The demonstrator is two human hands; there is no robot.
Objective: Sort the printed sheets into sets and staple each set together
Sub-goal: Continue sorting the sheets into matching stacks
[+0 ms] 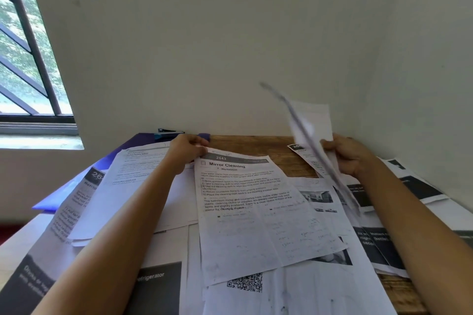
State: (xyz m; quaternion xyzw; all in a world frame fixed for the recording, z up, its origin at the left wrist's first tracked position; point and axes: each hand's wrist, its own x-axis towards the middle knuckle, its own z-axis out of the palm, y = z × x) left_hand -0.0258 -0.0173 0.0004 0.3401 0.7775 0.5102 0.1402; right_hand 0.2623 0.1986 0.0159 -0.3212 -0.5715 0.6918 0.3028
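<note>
Many printed sheets lie spread over a wooden table. My left hand pinches the top left corner of a sheet headed "Mirror Cleaning", which lies flat on the pile. My right hand grips a raised sheet that stands nearly edge-on and is blurred by motion. A dark stapler rests at the back of the table by the wall, just beyond my left hand.
A purple folder lies under the sheets at the left. A pale wall runs behind and to the right of the table. A barred window is at the upper left. More dark-printed pages lie at the right.
</note>
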